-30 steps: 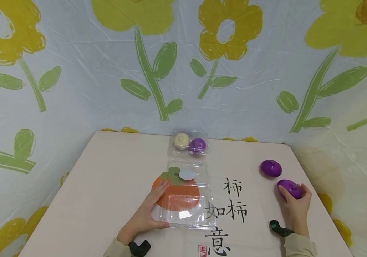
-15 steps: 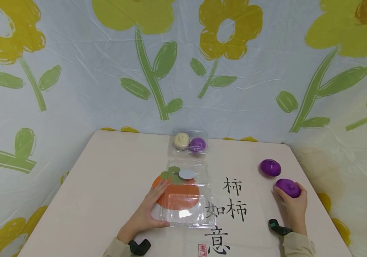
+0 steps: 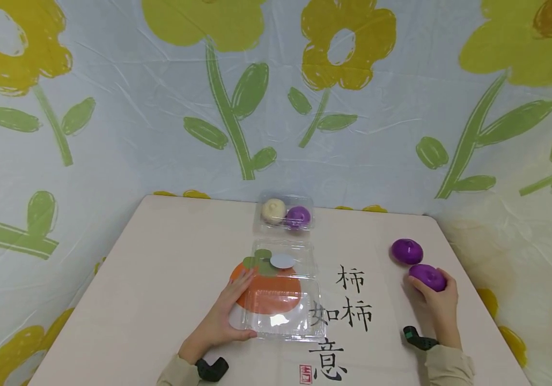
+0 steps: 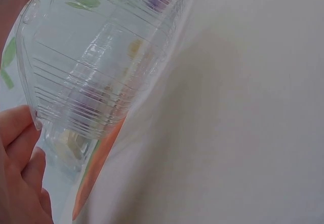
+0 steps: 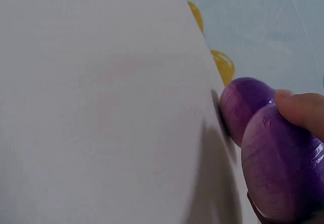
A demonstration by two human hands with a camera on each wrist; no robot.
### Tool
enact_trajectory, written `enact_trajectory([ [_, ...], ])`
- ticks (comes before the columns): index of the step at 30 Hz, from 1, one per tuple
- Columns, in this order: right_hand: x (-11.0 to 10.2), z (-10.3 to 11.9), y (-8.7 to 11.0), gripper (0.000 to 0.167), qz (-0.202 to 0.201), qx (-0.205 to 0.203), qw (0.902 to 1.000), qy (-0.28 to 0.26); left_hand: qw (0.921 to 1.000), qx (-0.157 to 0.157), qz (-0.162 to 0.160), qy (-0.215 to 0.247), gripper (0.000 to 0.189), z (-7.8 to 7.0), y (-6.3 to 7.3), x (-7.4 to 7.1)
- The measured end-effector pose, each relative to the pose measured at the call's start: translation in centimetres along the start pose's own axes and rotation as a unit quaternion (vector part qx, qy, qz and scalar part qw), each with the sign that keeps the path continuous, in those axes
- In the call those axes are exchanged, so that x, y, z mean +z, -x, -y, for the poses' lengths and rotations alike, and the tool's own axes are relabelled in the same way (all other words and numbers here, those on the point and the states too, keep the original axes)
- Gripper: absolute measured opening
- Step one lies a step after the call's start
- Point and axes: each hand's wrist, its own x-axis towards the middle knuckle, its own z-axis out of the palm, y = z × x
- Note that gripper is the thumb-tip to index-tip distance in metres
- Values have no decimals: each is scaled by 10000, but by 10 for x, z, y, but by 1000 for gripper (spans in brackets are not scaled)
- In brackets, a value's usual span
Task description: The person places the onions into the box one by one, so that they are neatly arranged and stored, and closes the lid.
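Note:
In the head view my right hand (image 3: 441,301) grips a glossy purple onion (image 3: 427,277) between thumb and fingers. A second purple onion (image 3: 407,251) sits just beyond it; the right wrist view shows the far onion (image 5: 245,105) partly behind the held onion (image 5: 281,165). At the middle of the table my left hand (image 3: 221,317) holds the left side of an open clear plastic clamshell box (image 3: 282,321), thumb at its near corner. Fingers (image 4: 23,138) meet the box's rim in the left wrist view. A pale oval sticker (image 3: 282,261) shows at the box's far half.
At the table's back stands another clear box (image 3: 285,198) with a cream-coloured onion (image 3: 273,211) and a purple onion (image 3: 298,217) inside. The pale tablecloth (image 3: 169,257) carries an orange persimmon print and black written characters (image 3: 357,313). Flowered cloth (image 3: 160,107) hangs around the table.
My right hand has shifted left and slightly away from me with the purple onion, closer to the other purple onion. The left hand stays on the box.

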Motion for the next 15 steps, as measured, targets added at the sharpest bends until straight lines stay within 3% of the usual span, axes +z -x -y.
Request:
enact_trajectory([
  [8, 6, 10, 7, 93, -8, -135, 9997, -206, 9999, 167, -30, 10, 109, 1, -1, 0],
  [15, 13, 28, 17, 88, 110, -322, 9991, -271, 10000, -17, 31, -60, 112, 1, 0, 0],
])
